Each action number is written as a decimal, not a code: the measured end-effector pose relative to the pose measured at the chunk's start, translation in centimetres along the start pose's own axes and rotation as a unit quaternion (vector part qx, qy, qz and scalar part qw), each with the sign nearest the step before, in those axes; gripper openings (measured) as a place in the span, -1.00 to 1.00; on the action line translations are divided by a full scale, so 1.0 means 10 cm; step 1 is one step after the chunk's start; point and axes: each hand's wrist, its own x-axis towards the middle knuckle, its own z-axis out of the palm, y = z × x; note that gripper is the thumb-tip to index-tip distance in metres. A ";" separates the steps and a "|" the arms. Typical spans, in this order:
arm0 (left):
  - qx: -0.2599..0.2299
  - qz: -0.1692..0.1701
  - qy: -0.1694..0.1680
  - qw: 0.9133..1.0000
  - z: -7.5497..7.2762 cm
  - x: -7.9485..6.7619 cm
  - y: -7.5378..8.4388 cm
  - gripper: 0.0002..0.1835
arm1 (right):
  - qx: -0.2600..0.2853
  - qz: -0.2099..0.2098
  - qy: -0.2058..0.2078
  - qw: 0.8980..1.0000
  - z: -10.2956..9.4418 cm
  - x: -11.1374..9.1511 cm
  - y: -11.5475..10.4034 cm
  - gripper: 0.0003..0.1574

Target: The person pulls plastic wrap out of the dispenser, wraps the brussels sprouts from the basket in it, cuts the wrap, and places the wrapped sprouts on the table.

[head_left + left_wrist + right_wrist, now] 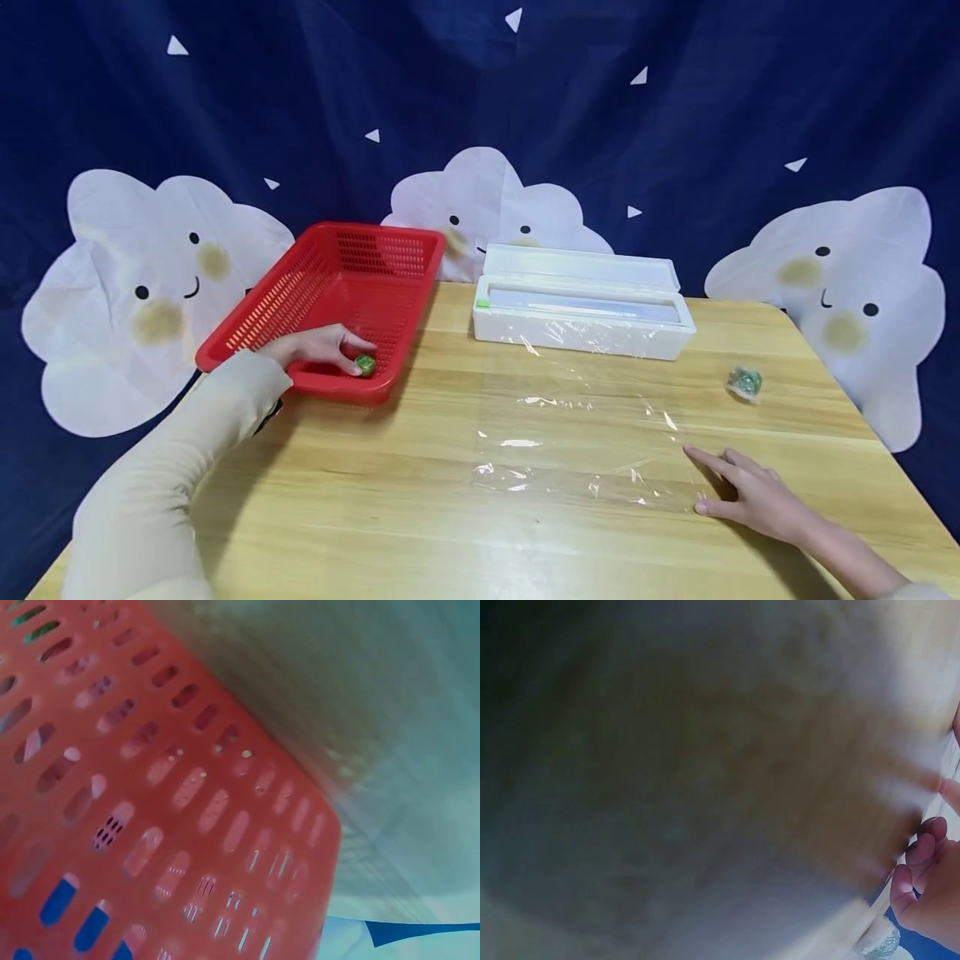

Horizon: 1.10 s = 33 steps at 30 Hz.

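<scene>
Inside the red basket (438, 250), near its front right corner, my left hand (322, 346) holds a small round green thing (366, 365) between thumb and fingers. The left wrist view shows mostly the basket's slotted wall (217, 780), with a bit of green through the upper slots. A sheet of clear plastic wrap (570, 442) lies on the table, drawn out from a white dispenser box (585, 333). By the sheet's right edge, my right hand (765, 496) rests with thumb and index finger spread, fingertips at the table. In the right wrist view its fingers (922, 851) look loosely bent.
At the table's right lies a small green thing wrapped in clear film (745, 382). The dispenser's lid (581, 265) stands raised, with a green slider (483, 304) at its left end. A dark blue curtain (480, 83) with cloud faces hangs behind the wooden table (375, 508).
</scene>
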 end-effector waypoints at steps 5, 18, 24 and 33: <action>0.021 -0.001 -0.006 1.000 -0.01 0.03 -0.01 -0.46 | 0.002 0.004 0.007 1.000 0.00 0.00 -0.01 -0.13; 0.074 0.013 0.026 0.997 -0.01 0.04 -0.02 -0.63 | 0.025 0.026 -0.014 0.999 0.01 0.00 -0.01 -0.14; 0.083 0.010 0.043 0.996 -0.01 0.05 -0.03 -0.68 | 0.028 0.026 -0.018 0.999 -0.01 -0.01 -0.02 -0.15; 0.049 0.014 0.127 0.991 -0.01 0.02 0.03 -0.59 | 0.028 0.015 -0.022 0.999 -0.02 -0.02 0.00 -0.15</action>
